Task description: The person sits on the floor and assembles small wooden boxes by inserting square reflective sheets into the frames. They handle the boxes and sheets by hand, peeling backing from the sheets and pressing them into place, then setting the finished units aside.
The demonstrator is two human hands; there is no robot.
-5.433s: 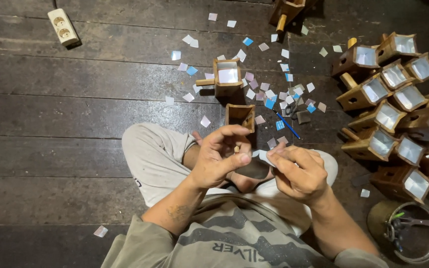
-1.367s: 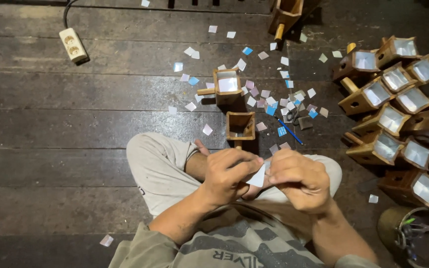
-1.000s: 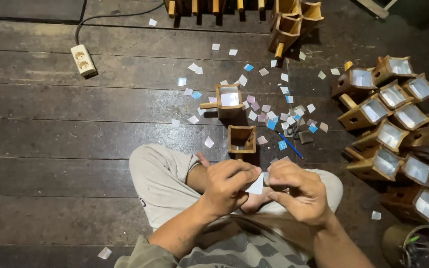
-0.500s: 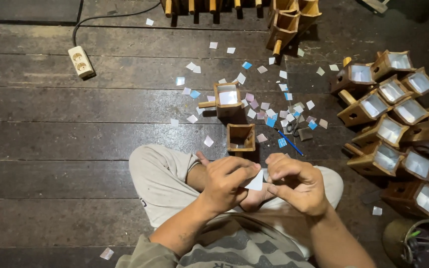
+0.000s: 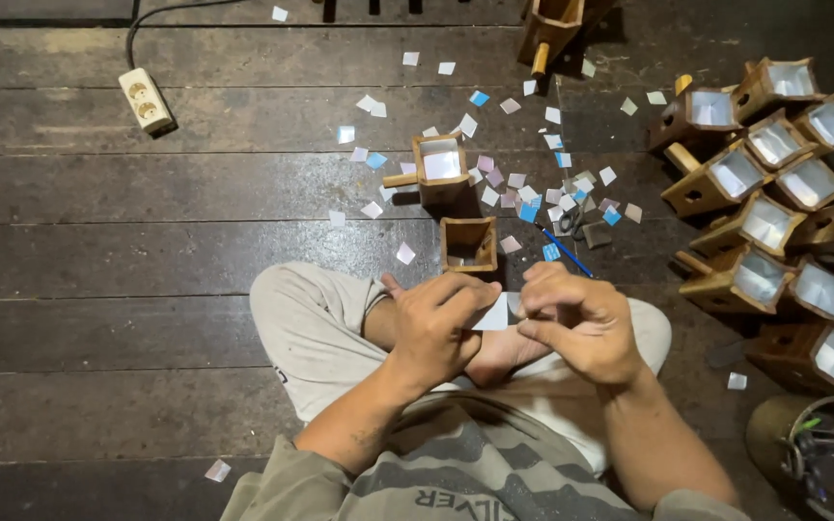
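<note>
The person sits cross-legged on a dark plank floor [image 5: 98, 289], both hands raised over the lap. The left hand [image 5: 433, 326] and the right hand [image 5: 576, 323] meet at a small white square piece [image 5: 493, 315]; each hand is closed in a pinch on it, the left on its left edge, the right on its right edge, and the piece is held just above the crossed legs. Just beyond the hands, on the floor, stands an open wooden box [image 5: 468, 245], empty side up. A little farther off is a second wooden box [image 5: 438, 168] with a peg handle on its left side and a pale square panel inside. Small square pieces in white, pink and blue [image 5: 533, 193] lie scattered around both boxes, densest to the right of them. At the right edge a pile of similar wooden boxes [image 5: 774, 222] with pale panels is stacked. A white power strip [image 5: 147, 99] lies far left, its cable running away.
</note>
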